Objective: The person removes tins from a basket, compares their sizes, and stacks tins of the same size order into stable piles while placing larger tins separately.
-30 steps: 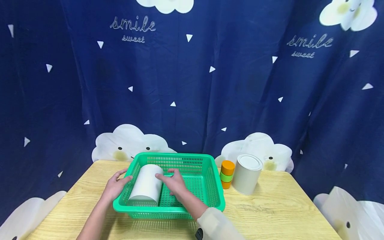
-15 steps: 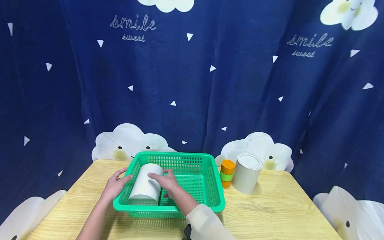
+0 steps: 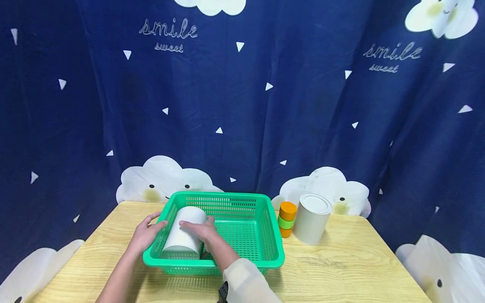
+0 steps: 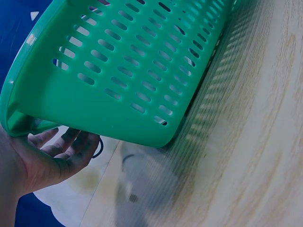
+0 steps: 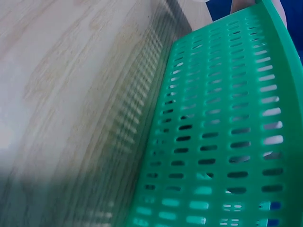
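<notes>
A green perforated plastic basket stands on the table. Inside it, along its left part, a white cylindrical can lies on its side. My right hand reaches over the front rim and grips the can, thumb across the top and fingers down its right side; some fingertips are hidden. My left hand holds the basket's left rim. In the left wrist view, the left hand's fingers curl beneath that rim. The right wrist view shows the basket's slotted front wall, which hides the right hand.
Right of the basket stands a stack of orange and green round pieces. Beside it is an upright white can with a lid. The wooden table ends at a dark blue curtain with cloud prints.
My right hand has moved left inside the basket, from the can's right edge to a grip around it. The left hand and the basket have stayed in place.
</notes>
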### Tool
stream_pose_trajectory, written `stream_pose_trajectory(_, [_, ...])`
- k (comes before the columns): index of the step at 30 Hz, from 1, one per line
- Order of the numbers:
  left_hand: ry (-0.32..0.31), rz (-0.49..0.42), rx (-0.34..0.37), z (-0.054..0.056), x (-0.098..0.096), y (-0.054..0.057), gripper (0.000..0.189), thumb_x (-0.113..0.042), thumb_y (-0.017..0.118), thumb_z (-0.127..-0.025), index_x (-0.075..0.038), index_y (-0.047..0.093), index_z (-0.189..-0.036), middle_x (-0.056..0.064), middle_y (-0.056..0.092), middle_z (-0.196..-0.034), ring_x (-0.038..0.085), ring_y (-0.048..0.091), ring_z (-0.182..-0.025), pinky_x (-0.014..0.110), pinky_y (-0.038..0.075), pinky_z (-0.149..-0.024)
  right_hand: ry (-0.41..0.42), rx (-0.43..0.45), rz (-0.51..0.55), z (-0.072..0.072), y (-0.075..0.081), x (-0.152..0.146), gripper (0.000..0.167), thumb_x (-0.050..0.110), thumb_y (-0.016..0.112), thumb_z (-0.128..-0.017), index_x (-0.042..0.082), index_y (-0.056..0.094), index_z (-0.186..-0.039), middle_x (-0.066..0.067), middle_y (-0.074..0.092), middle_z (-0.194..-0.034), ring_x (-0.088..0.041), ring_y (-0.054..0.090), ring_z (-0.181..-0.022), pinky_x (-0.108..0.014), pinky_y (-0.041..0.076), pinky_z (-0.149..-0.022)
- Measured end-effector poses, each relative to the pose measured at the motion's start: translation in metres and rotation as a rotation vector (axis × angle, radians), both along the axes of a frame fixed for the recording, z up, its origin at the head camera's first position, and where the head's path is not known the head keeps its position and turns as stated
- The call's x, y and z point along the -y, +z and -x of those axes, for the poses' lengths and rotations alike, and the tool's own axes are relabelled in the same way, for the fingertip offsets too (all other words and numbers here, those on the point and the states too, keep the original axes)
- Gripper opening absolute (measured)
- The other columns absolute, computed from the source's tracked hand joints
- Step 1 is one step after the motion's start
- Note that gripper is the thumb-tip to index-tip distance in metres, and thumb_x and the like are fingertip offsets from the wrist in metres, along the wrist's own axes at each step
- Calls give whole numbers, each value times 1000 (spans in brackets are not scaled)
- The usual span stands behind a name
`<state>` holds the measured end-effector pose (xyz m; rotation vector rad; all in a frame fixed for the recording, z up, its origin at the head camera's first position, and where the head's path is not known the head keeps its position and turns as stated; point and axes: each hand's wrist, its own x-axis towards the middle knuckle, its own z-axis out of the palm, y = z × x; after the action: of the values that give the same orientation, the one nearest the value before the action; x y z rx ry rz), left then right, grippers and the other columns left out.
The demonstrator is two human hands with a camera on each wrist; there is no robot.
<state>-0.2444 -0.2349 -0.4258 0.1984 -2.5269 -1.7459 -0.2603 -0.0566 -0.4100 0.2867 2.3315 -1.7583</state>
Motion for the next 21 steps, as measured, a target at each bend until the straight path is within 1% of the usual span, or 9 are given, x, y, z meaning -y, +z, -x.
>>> stream_pose_trajectory(2, [2,-3,5,-1,0,1,61,-33,52,-95,-2,31,-142,30,55,-117,18,63,-86,33,54,-72,4,7,14,-1,-2,3,103,43,80,-66,6,20,-142,-24,48,-113,-37,55,-92,-68,45,-68])
stream_pose_trajectory(7, [4,-14,8,-1,1,1,60,-33,53,-94,-3,32,-142,30,55,-117,18,63,-85,32,54,-72,26,-4,61,-2,-6,10,109,37,82,-66,3,14,-144,-24,46,-114,-34,54,-91,-51,48,-78])
stream_pose_trajectory(9, [1,-20,7,-1,1,0,60,-32,53,-94,-2,31,-142,31,55,-117,18,63,-85,33,54,-72,24,-7,65,-2,-6,11,110,35,83,-66,3,13,-144,-24,45,-116,-34,53,-93,-50,48,-80])
stream_pose_trajectory(14, [-3,-18,14,0,1,0,61,-32,53,-94,-2,31,-142,31,55,-118,19,64,-86,34,54,-72,7,9,54,0,-6,14,115,33,83,-66,6,7,-147,-26,43,-120,-36,52,-96,-52,46,-83])
stream_pose_trajectory(19, [-8,-3,13,1,1,0,61,-33,52,-95,-2,31,-142,32,54,-120,21,64,-89,34,54,-73,5,-10,78,3,-9,15,111,28,83,-65,3,10,-145,-27,44,-119,-36,53,-96,-48,47,-85])
stream_pose_trajectory(21, [-8,-6,13,1,0,-1,61,-33,52,-95,-2,31,-142,32,53,-121,22,64,-90,35,55,-74,0,-15,86,5,-10,14,109,26,83,-64,3,13,-144,-26,44,-119,-35,53,-95,-48,48,-83])
